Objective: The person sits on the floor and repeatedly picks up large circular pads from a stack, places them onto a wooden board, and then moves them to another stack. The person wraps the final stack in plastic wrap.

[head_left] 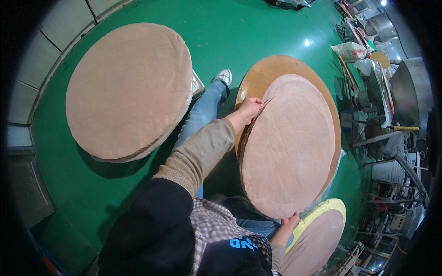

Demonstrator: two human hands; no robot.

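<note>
A pile of thin, round, pinkish-brown sheets (290,147) lies on a round wooden board (262,69) in front of me to the right. My left hand (251,109) is closed, with its fingertips pinching the left edge of the pile's upper sheets. Layered edges show below that hand. At the near edge, my right hand (289,223) is closed on the rim of the top sheet, its thumb on the upper side and the other fingers partly hidden. The top sheet sits slightly off from the one under it, which shows at the far end.
To the left stands another thick pile of round brown sheets (129,92) above the green floor (221,39). A third round brown sheet (317,244), on a yellow-edged base, is at the lower right. Metal equipment and racks (382,101) line the right side; pale wall panels (60,27) are at the left.
</note>
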